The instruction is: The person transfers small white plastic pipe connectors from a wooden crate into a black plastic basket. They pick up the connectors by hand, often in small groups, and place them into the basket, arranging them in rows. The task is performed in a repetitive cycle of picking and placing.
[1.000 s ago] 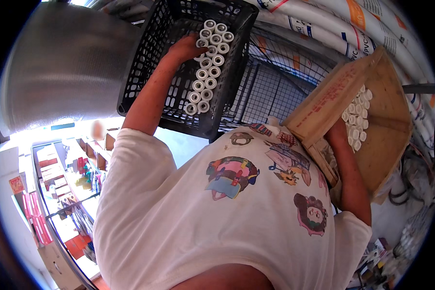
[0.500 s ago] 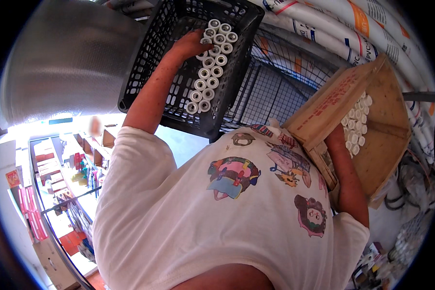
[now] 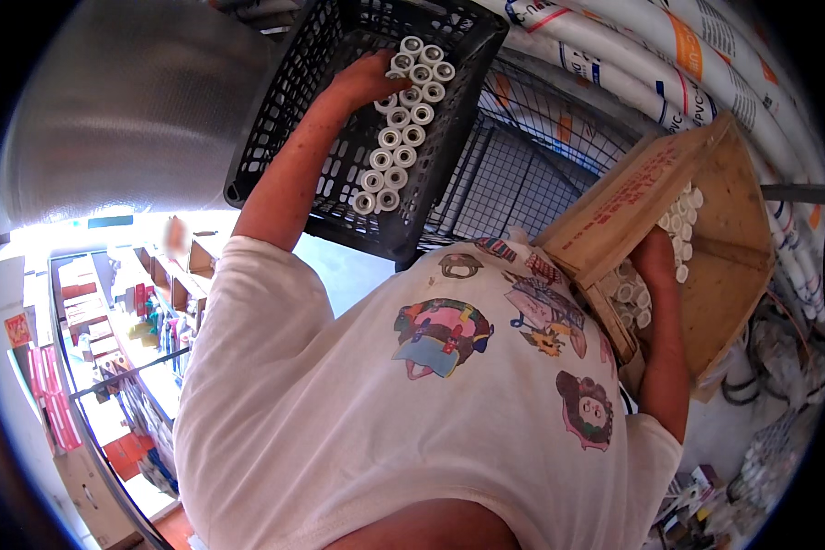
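Observation:
My left hand [image 3: 365,79] reaches into a black plastic crate [image 3: 275,137] and rests its curled fingers on the top end of two neat rows of white ring-shaped fittings [image 3: 401,137]. Whether it grips one I cannot tell. My right hand [image 3: 655,258] is down inside an open brown cardboard box [image 3: 733,247], among loose white fittings [image 3: 683,213]. Its fingers are hidden by the box wall. My white printed T-shirt [image 3: 412,403] fills the lower middle of the view.
Long white plastic pipes [image 3: 669,55] lie across the top right above a dark wire-mesh rack [image 3: 513,174]. A grey metal surface [image 3: 128,101] is at the upper left. Shop shelves with goods [image 3: 147,321] are at the lower left, small items and coils [image 3: 761,458] at the lower right.
My left hand stays at the top of the fitting rows, my right hand stays in the cardboard box. Only the view has shifted slightly.

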`<state>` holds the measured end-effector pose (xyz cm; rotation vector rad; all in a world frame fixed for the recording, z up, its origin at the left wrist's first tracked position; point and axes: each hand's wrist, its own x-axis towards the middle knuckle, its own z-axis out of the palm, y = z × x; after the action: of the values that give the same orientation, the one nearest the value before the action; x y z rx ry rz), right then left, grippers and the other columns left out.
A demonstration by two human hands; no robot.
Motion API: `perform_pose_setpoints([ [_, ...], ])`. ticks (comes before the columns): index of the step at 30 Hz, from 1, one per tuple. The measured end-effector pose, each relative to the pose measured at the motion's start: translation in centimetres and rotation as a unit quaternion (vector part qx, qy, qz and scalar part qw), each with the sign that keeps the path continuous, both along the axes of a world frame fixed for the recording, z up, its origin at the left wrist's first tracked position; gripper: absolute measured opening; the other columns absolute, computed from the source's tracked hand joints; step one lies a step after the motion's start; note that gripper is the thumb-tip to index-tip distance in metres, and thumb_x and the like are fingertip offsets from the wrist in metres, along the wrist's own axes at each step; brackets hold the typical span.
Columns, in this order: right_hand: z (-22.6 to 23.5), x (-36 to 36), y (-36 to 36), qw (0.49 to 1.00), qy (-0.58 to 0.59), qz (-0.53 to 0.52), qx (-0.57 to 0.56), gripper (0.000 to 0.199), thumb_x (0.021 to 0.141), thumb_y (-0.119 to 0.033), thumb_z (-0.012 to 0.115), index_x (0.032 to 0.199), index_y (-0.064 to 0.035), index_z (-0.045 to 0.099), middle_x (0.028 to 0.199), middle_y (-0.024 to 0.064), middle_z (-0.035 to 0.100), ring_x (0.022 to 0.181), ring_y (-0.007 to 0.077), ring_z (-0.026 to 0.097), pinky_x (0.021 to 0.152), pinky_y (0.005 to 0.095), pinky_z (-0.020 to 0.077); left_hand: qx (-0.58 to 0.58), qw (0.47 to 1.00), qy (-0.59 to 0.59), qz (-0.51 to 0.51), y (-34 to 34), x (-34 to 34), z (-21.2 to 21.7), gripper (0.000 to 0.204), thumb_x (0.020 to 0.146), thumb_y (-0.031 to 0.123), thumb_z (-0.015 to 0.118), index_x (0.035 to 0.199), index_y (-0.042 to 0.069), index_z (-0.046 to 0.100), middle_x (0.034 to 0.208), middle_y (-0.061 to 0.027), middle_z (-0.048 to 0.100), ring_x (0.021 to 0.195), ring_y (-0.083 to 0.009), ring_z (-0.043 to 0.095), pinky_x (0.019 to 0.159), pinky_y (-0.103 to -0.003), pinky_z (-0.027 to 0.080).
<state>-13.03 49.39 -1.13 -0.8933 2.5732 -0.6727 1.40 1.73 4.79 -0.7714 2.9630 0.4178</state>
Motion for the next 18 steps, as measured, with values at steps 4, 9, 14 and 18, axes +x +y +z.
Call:
perform_pose_setpoints([
  [4, 0.7, -1.6, 1.1, 0.995, -0.056, -0.083, -0.022, 0.019, 0.071, -0.008, 0.064, 0.088, -0.0001, 0.062, 0.08, 0.0149, 0.064, 0.067, 0.0234, 0.064, 0.062, 0.0317, 0.0488, -0.012, 1.0, 0.006, -0.001, 0.2, -0.1, 0.3, 0.065, 0.071, 0.043, 0.065, 0.124, 0.01, 0.047, 0.121, -0.016, 0.051, 0.112, -0.0297, 0.049, 0.091, -0.038, 0.041],
  [9, 0.6, -4.7, 4.7, 0.983, -0.058, -0.098, -0.143, 0.014, 0.077, -0.005, 0.061, 0.091, -0.003, 0.062, 0.079, 0.0053, 0.063, 0.068, 0.0123, 0.06, 0.064, 0.0256, 0.0473, -0.004, 0.999, 0.051, -0.017, 0.0, -0.7, 0.0, 0.062, 0.072, 0.044, 0.063, 0.123, 0.011, 0.048, 0.119, -0.0148, 0.053, 0.111, -0.029, 0.05, 0.091, -0.037, 0.041],
  [14, 3.3, -6.4, 7.8, 0.968, 0.006, -0.159, -0.191, 0.016, 0.082, -0.007, 0.059, 0.097, -0.0053, 0.063, 0.085, 0.0026, 0.063, 0.075, 0.0109, 0.058, 0.067, 0.023, 0.0461, 0.01, 0.994, 0.104, -0.036, 0.2, -0.8, 0.3, 0.059, 0.074, 0.042, 0.064, 0.122, 0.01, 0.05, 0.112, -0.0146, 0.057, 0.103, -0.0284, 0.056, 0.088, -0.037, 0.044],
  [18, 7.2, -6.3, 9.8, 0.946, 0.036, -0.228, -0.226, 0.019, 0.084, -0.008, 0.058, 0.103, -0.0036, 0.062, 0.094, 0.0049, 0.062, 0.086, 0.0115, 0.057, 0.074, 0.0241, 0.0461, 0.078, 0.98, 0.169, -0.062, 1.9, -1.3, 1.6, 0.052, 0.075, 0.032, 0.066, 0.119, 0.008, 0.052, 0.107, -0.0137, 0.06, 0.092, -0.0249, 0.061, 0.081, -0.035, 0.048],
])
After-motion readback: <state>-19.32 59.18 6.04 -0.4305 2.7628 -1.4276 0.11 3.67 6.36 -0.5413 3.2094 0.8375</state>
